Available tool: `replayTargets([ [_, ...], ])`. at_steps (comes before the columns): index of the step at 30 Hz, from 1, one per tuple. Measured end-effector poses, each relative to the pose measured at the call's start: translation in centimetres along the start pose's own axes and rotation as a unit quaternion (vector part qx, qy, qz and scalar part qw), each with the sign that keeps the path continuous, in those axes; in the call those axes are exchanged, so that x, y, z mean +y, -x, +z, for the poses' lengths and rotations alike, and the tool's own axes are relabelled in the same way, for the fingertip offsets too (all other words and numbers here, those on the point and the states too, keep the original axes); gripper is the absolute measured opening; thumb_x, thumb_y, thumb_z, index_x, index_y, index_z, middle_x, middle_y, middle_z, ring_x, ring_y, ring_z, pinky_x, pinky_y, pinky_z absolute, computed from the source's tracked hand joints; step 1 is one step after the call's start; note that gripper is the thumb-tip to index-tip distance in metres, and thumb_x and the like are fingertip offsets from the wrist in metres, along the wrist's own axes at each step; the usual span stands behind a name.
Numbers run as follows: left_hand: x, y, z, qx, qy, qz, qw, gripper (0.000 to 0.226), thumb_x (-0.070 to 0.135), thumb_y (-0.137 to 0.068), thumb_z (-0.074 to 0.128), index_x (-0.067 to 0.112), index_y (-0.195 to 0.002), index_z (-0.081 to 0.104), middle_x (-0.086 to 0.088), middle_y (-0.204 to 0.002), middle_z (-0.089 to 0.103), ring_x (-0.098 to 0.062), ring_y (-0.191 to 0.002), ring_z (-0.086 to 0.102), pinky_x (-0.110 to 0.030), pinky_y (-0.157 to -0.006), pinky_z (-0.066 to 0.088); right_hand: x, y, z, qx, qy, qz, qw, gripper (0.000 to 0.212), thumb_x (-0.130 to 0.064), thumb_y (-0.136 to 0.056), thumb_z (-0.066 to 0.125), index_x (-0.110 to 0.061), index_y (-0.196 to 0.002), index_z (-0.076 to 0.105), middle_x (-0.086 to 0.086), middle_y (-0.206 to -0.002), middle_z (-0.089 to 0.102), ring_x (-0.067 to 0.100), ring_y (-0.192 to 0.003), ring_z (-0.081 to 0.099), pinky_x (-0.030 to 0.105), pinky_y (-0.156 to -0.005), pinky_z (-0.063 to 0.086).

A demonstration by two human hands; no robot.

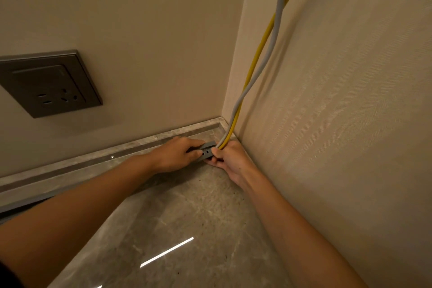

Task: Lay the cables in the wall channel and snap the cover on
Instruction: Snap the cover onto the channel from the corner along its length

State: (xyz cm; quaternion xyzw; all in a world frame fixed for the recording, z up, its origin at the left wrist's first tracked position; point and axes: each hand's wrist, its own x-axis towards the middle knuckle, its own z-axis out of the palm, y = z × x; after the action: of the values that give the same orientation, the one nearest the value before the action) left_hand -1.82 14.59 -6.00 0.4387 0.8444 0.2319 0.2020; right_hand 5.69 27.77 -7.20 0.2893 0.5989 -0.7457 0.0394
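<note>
A yellow cable and a grey cable hang down the right wall, cross each other, and reach the floor corner. There my right hand pinches both cables at their lower ends. A short grey channel piece with keyhole slots lies against the stone skirting. My left hand grips that channel from above, thumb on its front face. The channel's left part is hidden under my left hand. The two hands almost touch.
A dark grey wall socket sits on the back wall at the left. The glossy stone floor spreads toward me. The beige right wall meets the back wall at the corner just behind my hands.
</note>
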Motion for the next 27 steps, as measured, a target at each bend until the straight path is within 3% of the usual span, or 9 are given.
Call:
replayTargets([
  [3,0.1,-0.4,-0.6,-0.037,0.041,-0.027,0.998,0.030,0.008,-0.093,0.044,0.014,-0.117,0.062,-0.011,-0.107,0.067,-0.019,-0.094,0.057,-0.033,-0.084,0.045,-0.1,0.2,0.2,0.012,-0.002,0.004,1.000,0.027,0.007,-0.094,0.040,0.015,-0.119,0.046,0.009,-0.066,0.045,0.010,-0.055,0.041,0.036,-0.087,0.049],
  [6,0.7,-0.7,-0.2,-0.004,0.017,-0.057,0.998,0.033,0.002,-0.089,0.044,0.013,-0.113,0.064,-0.014,-0.106,0.067,-0.027,-0.099,0.059,-0.038,-0.086,0.046,-0.1,0.2,0.4,0.021,-0.003,0.006,1.000,0.028,0.008,-0.094,0.039,0.016,-0.120,0.045,0.009,-0.065,0.042,0.010,-0.054,0.039,0.036,-0.087,0.049],
  [13,2.3,0.2,2.3,0.142,-0.094,-0.084,0.982,0.038,0.002,-0.084,0.043,0.018,-0.113,0.060,-0.014,-0.102,0.068,-0.033,-0.094,0.059,-0.034,-0.066,0.041,-0.3,-0.3,0.8,0.056,0.006,0.019,0.998,0.023,0.012,-0.091,0.038,0.005,-0.109,0.051,0.008,-0.062,0.041,0.009,-0.045,0.040,0.039,-0.082,0.053],
  [17,1.8,0.7,3.1,0.117,-0.202,-0.054,0.971,0.051,0.010,-0.089,0.044,0.017,-0.139,0.035,-0.013,-0.116,0.061,-0.033,-0.101,0.058,-0.034,-0.072,0.042,-0.4,-0.4,0.7,0.067,-0.003,0.027,0.997,0.018,0.013,-0.091,0.038,0.000,-0.099,0.047,0.008,-0.064,0.041,0.011,-0.051,0.036,0.039,-0.080,0.052],
  [21,1.0,1.4,2.7,0.107,-0.176,0.010,0.979,0.047,0.034,-0.094,0.044,0.008,-0.132,0.043,-0.018,-0.117,0.061,-0.035,-0.100,0.060,-0.038,-0.079,0.047,-0.3,-0.5,0.5,0.073,-0.007,0.032,0.997,0.017,0.012,-0.090,0.038,-0.001,-0.093,0.048,0.007,-0.064,0.042,0.010,-0.050,0.036,0.038,-0.080,0.052],
  [24,1.5,1.4,2.4,0.068,-0.206,-0.022,0.976,0.043,0.031,-0.096,0.041,0.009,-0.133,0.038,-0.014,-0.125,0.055,-0.030,-0.110,0.054,-0.037,-0.088,0.043,-0.3,-0.6,0.6,0.074,-0.014,0.024,0.997,0.021,0.013,-0.090,0.038,0.001,-0.102,0.049,0.007,-0.063,0.043,0.010,-0.049,0.037,0.040,-0.080,0.052],
  [27,2.7,1.1,2.7,0.072,-0.255,-0.044,0.963,0.036,0.023,-0.098,0.037,0.006,-0.129,0.037,-0.013,-0.124,0.053,-0.029,-0.109,0.053,-0.034,-0.085,0.041,-0.2,-0.6,0.8,0.075,-0.023,0.025,0.997,0.023,0.013,-0.090,0.036,0.001,-0.104,0.048,0.007,-0.061,0.040,0.010,-0.049,0.034,0.041,-0.079,0.052],
])
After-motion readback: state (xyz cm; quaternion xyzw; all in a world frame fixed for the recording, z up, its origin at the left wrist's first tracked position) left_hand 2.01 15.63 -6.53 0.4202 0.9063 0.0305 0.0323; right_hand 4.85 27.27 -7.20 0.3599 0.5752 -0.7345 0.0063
